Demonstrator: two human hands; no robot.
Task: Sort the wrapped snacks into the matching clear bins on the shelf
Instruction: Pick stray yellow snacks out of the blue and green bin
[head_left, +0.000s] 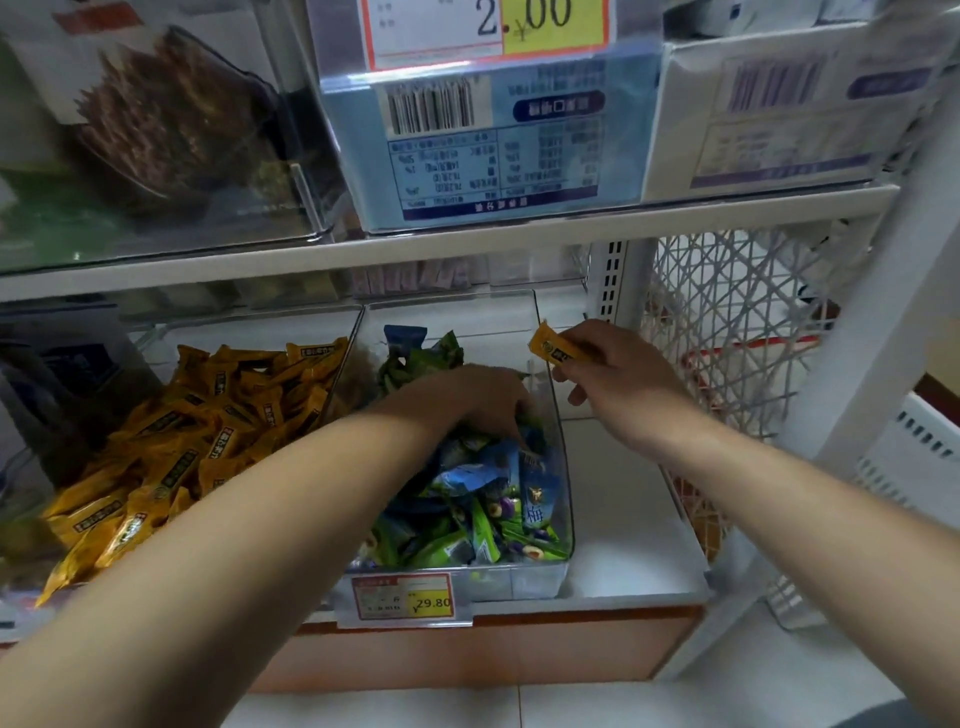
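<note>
Left bin (244, 325): centre left of frame, full of yellow wrapped snacks (208, 415).
Left hand (483, 400): centre, fingers dipped among green and blue snacks (467, 509) in the middle bin (519, 577); fingertips hidden, grasp cannot be told.
Right hand (613, 374): right of centre, pinches one yellow snack (551, 348), which sticks out left of the fingertips.

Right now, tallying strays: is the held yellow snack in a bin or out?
Out: right hand pinches the yellow snack in the air, by the right bin rim.
</note>
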